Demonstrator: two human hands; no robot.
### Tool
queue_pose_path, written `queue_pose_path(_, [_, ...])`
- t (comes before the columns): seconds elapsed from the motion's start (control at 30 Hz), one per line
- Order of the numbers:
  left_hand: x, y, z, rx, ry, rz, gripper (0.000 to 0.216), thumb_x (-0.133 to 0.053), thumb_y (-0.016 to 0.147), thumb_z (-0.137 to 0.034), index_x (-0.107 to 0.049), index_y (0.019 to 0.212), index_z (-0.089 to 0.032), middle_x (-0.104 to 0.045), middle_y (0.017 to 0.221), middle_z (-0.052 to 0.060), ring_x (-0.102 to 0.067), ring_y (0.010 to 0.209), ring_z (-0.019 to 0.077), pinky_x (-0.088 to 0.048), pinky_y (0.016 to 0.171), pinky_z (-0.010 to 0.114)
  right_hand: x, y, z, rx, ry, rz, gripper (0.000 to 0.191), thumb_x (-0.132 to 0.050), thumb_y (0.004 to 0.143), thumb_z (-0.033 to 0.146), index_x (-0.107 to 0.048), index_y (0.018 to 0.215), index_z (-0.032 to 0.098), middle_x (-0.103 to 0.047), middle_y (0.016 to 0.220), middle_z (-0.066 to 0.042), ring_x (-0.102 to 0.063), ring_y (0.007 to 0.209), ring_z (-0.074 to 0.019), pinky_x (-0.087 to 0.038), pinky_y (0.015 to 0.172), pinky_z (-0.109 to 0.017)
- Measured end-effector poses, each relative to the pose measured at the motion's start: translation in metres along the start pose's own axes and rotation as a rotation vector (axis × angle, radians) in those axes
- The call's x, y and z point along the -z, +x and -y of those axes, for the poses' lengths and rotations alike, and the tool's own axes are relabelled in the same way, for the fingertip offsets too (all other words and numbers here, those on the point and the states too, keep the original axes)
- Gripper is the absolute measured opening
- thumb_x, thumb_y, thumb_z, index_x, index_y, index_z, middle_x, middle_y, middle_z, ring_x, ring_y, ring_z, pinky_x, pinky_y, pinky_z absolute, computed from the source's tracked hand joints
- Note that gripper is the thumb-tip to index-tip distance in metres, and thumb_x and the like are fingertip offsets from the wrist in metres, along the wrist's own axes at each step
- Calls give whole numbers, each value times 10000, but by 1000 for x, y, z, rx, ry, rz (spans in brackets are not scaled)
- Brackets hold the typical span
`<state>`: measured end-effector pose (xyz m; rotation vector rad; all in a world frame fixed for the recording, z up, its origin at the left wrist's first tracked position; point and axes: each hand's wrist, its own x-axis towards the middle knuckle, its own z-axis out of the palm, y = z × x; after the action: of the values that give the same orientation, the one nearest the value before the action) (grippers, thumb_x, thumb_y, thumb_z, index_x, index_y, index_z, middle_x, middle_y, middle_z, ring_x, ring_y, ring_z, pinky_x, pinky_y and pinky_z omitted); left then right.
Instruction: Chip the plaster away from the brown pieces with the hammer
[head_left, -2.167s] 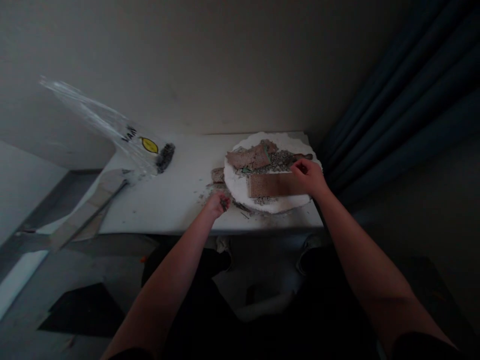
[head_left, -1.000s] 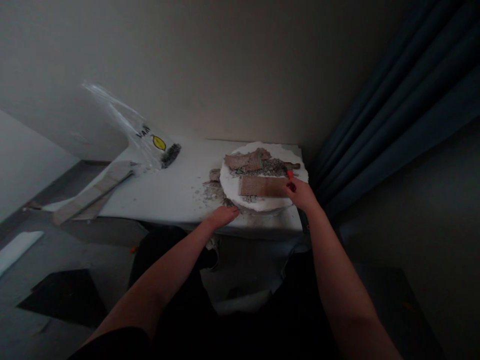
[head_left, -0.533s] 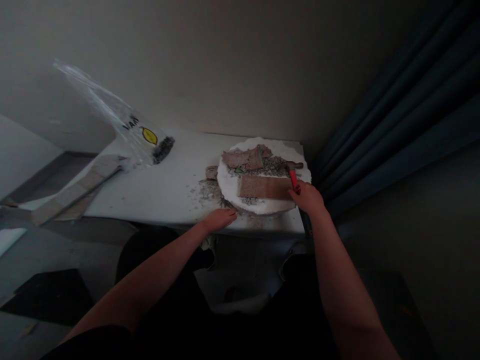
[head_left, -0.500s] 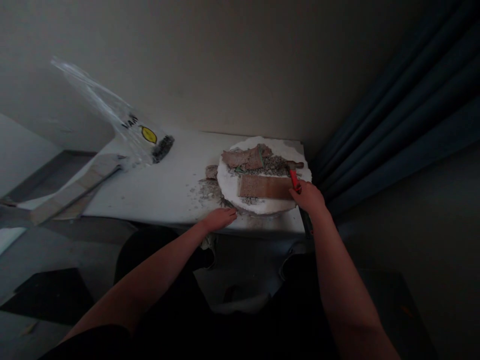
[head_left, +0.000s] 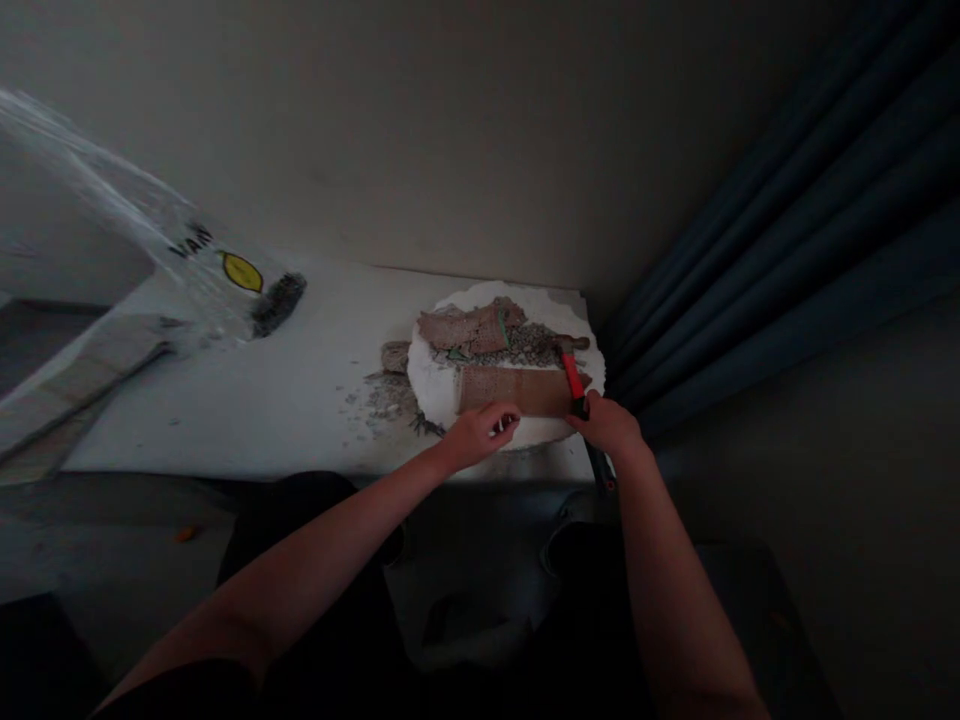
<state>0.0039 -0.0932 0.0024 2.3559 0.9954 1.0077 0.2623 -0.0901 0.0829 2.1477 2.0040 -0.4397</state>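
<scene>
one red-handled hammer (head_left: 572, 375) juts forward from the right grip (head_left: 606, 425) closed round it; left grip (head_left: 484, 436) half-curled, contents unclear.

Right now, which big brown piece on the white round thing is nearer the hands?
The straight-edged rectangular brown piece, close to the left hand and right hand. The ragged brown piece lies farther back, toward the wall.

Dim grey light, near-black lower edge, soft detail
</scene>
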Motion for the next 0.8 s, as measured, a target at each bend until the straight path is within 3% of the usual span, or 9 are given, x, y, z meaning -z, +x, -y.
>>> queue_pose_path(0.1, [3,46,17,105,-35,-46,227,-574,940,-235,-645,1152,-196,-713,969,41,-662,773,135,-542,768,274,-1,4,-3,-27,11,7,337,-560,942,460,-568,1139,186,-714,1135,-151,-694,1046,-323,-489,786,-377])
queue_pose_path(0.2, [9,69,39,208,-9,-13,114,-599,913,-227,-693,962,-184,-727,907,44,-676,798,173,-536,789,307,0,11,-7,-49,0,19,333,-538,951,477,-575,1114,188,-714,1137,-155,-693,1056,-332,-492,789,-384])
queue_pose_path(0.47, [18,63,47,323,-87,20,148,-613,911,-322,-682,893,-192,-730,812,15,-665,729,162,-505,695,267,4,21,-5,-45,-73,72,421,-529,956,475,-554,1219,148,-706,1157,-210,-692,1073,-359,-496,802,-403])
queue_pose_path(0.67, [29,69,53,417,-162,-116,200,-606,908,-362,-704,911,-188,-746,840,18,-664,726,157,-528,717,272,2,19,-5,-45,-57,71,394,-521,962,463,-543,1215,162,-709,1152,-202,-697,1055,-349,-491,795,-401])
queue_pose_path(0.8, [28,72,58,433,-161,-119,193,-616,907,-358,-712,899,-191,-747,825,16,-667,731,160,-539,729,274,2,19,-6,-41,-49,71,387,-524,961,474,-542,1204,172,-711,1156,-187,-696,1045,-337,-483,794,-389])
